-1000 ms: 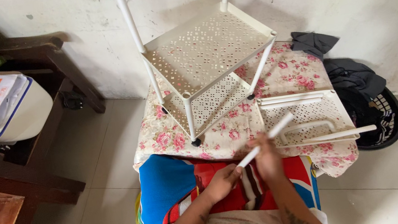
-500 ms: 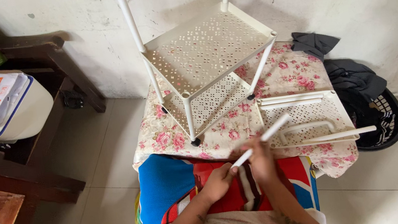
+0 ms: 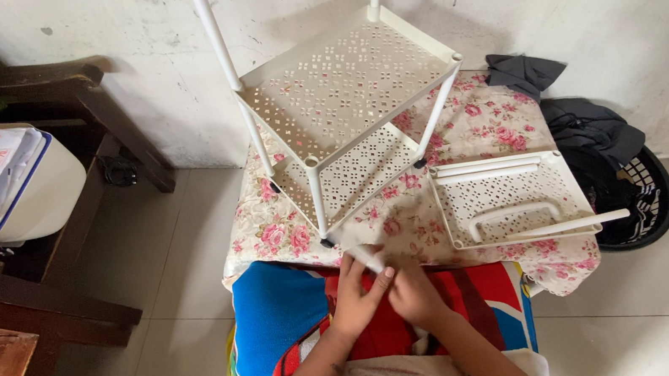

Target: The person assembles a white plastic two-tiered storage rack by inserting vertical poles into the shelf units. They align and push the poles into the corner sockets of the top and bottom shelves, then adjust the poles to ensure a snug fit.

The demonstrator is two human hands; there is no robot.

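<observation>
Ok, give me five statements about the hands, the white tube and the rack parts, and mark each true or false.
1. Both hands, left hand and right hand, are close together on a short white tube. True.
2. The perforated white rack has two shelves fitted between upright poles. True.
3. The loose perforated shelf lies on the bare floor tiles. False: it lies on the floral cloth, to the right of the rack.
4. The rack is lying flat on its side. False: it stands on the cloth, its poles pointing up.
5. A dark basket sits on the floor at the right. True.
</observation>
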